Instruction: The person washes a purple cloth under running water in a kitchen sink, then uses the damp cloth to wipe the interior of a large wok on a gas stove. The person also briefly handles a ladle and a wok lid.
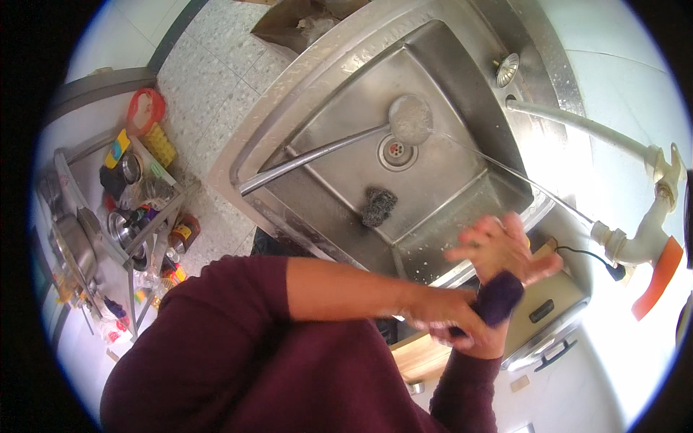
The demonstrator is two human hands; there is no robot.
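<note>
My left hand [452, 319] is closed around a dark purple cloth band [499, 299] on my right wrist; motion blurs the fingers. Beyond the band, my right hand [501, 246] has its fingers spread and holds nothing, over the near right corner of the steel sink [346, 162]. In the basin lies a long-handled metal ladle [325, 151], its handle leaning on the left rim. A thin stream of water [514, 172] runs from the tap [609, 238] to its round bowl [411, 120], beside the drain [398, 152]. A dark scouring pad [379, 207] rests nearer to me.
On the sink's back ledge lies a metal drain strainer [507, 70]. A pale pipe [584, 124] crosses at the right, near an orange strip [658, 279]. To the left stands a crowded rack [162, 216] with pans and bottles. A cardboard box [281, 27] is beyond the sink.
</note>
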